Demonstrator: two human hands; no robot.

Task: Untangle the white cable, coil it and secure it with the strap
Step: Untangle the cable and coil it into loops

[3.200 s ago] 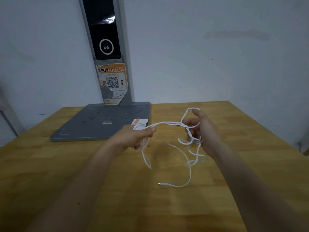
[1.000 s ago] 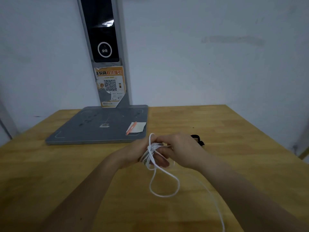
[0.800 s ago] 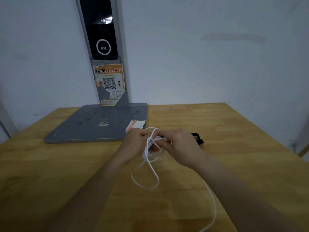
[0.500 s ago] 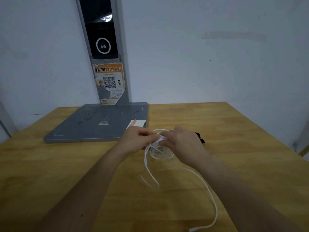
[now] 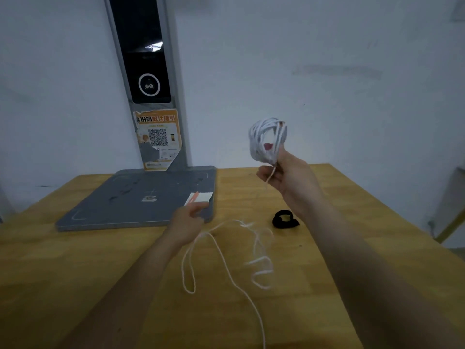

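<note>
Our left hand (image 5: pixel 187 222) sits low over the table (image 5: pixel 75 260), fingers loosely spread; a strand of the white cable (image 5: pixel 268 139) runs by its fingertips, but blur hides whether we pinch it or merely guide it — we cannot tell. Our right hand (image 5: pixel 284 177) is raised above the table edge, clenched around the base of a bundle of loops.

Nearest us, the loose tail lies slack on the wood: one long narrow loop running toward us from the left hand, then a curve trailing off the bottom of the view, plus a few blurred kinks further right. Beyond that, the black strap (image 5: pixel 284 219) rests on the table, untouched, just below the raised wrist.

Higher and further, the coil stands roughly upright out of the fist, its long axis vertical, open centre facing us.

Our reading: untangling looks mostly done, coiling well over half, a fair length left to wind; strapping not started.

At the back, a grey stand (image 5: pixel 141 202) against the wall.
</note>
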